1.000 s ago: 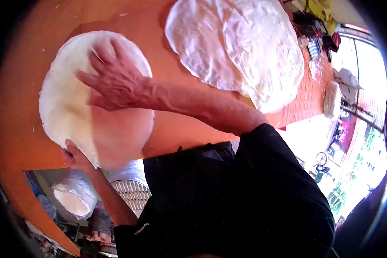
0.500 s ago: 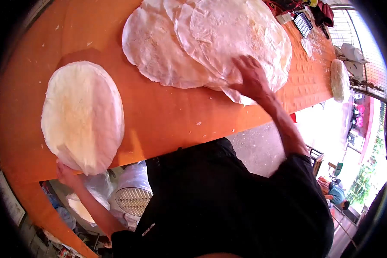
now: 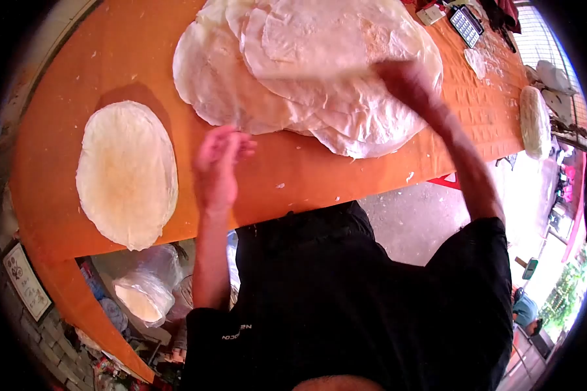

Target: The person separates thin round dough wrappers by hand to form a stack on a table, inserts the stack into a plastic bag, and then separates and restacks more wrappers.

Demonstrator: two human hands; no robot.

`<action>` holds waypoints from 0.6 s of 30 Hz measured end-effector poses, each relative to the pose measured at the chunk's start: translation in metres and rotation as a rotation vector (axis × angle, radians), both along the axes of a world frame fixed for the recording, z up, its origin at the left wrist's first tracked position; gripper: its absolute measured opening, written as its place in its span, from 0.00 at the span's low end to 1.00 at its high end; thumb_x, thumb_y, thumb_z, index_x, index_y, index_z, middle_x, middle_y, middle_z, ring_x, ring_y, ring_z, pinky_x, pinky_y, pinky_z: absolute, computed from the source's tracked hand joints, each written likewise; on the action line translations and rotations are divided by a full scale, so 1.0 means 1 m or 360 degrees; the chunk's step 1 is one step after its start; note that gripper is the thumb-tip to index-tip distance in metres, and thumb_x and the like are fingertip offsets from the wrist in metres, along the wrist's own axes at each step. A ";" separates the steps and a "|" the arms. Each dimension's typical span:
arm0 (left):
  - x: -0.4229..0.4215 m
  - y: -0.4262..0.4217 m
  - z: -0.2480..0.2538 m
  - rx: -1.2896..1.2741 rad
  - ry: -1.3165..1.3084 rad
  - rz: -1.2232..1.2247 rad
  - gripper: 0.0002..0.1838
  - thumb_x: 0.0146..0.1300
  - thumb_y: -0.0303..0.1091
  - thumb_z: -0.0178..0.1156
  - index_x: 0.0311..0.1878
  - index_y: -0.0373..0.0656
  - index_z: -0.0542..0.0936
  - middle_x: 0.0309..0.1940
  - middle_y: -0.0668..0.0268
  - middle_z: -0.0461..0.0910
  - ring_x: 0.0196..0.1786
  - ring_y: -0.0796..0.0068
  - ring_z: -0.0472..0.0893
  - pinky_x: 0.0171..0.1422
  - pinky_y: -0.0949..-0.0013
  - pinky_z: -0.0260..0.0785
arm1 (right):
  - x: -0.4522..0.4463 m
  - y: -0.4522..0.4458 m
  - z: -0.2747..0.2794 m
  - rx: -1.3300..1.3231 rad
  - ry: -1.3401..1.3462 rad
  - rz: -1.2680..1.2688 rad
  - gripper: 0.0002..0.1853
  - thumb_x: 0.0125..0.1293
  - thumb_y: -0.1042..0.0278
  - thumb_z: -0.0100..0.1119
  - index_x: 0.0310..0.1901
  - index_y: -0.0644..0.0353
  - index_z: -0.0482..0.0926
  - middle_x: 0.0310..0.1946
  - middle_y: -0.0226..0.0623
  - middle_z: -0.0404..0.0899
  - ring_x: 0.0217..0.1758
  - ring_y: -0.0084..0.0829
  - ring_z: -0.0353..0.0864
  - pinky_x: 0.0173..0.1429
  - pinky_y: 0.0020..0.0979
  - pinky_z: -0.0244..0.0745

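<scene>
A round pile of thin pale sheets lies at the left of the orange table. Larger, wrinkled, overlapping sheets are spread at the top middle. My left hand is over the table between the two, just below the large sheets' lower left edge, its fingers bent together; whether they hold anything is hidden. Over the right part of the large sheets is my right hand, smeared by motion, with a blurred pale streak stretching left from it. Its fingers cannot be made out.
A calculator and a small box lie at the table's upper right. A wrapped pale roll is at the right end. Under the table's left part sits a plastic bag. A person is far off at the lower right.
My left hand has left the lower edge of the left pile and moved right, towards the large sheets. My right hand has moved from the left pile to the large sheets, then slightly upward.
</scene>
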State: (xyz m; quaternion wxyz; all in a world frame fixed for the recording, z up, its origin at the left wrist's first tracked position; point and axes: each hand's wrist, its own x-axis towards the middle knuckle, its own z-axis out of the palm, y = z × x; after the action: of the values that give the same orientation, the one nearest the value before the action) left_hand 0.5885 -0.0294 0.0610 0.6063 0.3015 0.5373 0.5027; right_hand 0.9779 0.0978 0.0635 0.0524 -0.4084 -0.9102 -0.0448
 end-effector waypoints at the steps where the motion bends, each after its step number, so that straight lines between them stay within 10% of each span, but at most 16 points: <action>1: 0.017 0.000 -0.005 -0.0058 -0.0163 -0.0054 0.13 0.69 0.34 0.55 0.52 0.36 0.74 0.40 0.57 0.82 0.40 0.66 0.83 0.46 0.67 0.77 | -0.009 0.007 0.045 0.0096 0.0148 -0.0177 0.10 0.56 0.74 0.62 0.42 0.55 0.83 0.39 0.35 0.84 0.39 0.36 0.84 0.40 0.34 0.80; 4: 0.051 0.004 -0.019 -0.0128 -0.0511 -0.0183 0.18 0.71 0.40 0.52 0.55 0.37 0.72 0.44 0.54 0.81 0.44 0.62 0.83 0.47 0.64 0.77 | -0.057 -0.007 0.152 0.0136 0.0350 -0.0702 0.10 0.57 0.75 0.61 0.41 0.55 0.84 0.39 0.35 0.84 0.39 0.36 0.84 0.39 0.32 0.80; 6: 0.071 0.018 -0.019 -0.0108 -0.0700 -0.0254 0.21 0.72 0.45 0.50 0.58 0.37 0.71 0.47 0.53 0.80 0.48 0.60 0.82 0.48 0.62 0.78 | -0.062 -0.015 0.158 0.0510 0.0321 0.0000 0.11 0.56 0.77 0.59 0.40 0.53 0.84 0.37 0.34 0.84 0.37 0.34 0.84 0.38 0.31 0.79; 11: 0.102 0.038 0.012 -0.0085 -0.1145 0.0151 0.32 0.72 0.57 0.44 0.68 0.43 0.63 0.63 0.59 0.71 0.62 0.63 0.74 0.60 0.56 0.72 | -0.088 -0.067 0.042 -0.0374 0.0329 -0.0083 0.07 0.60 0.68 0.57 0.28 0.61 0.76 0.23 0.41 0.77 0.28 0.42 0.80 0.31 0.38 0.77; 18: 0.102 0.032 -0.003 -0.0068 -0.1138 0.0157 0.31 0.71 0.54 0.47 0.70 0.46 0.61 0.63 0.65 0.70 0.64 0.65 0.72 0.64 0.58 0.68 | -0.093 -0.085 0.025 -0.0637 0.0925 -0.0177 0.20 0.57 0.55 0.66 0.42 0.64 0.81 0.31 0.46 0.79 0.36 0.47 0.80 0.39 0.42 0.76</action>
State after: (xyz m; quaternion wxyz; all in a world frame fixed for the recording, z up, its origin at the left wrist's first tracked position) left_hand 0.6908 0.0029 0.0584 0.7371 0.0675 0.3157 0.5938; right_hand 0.8850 0.0123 0.0889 0.2257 -0.4550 -0.8244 0.2497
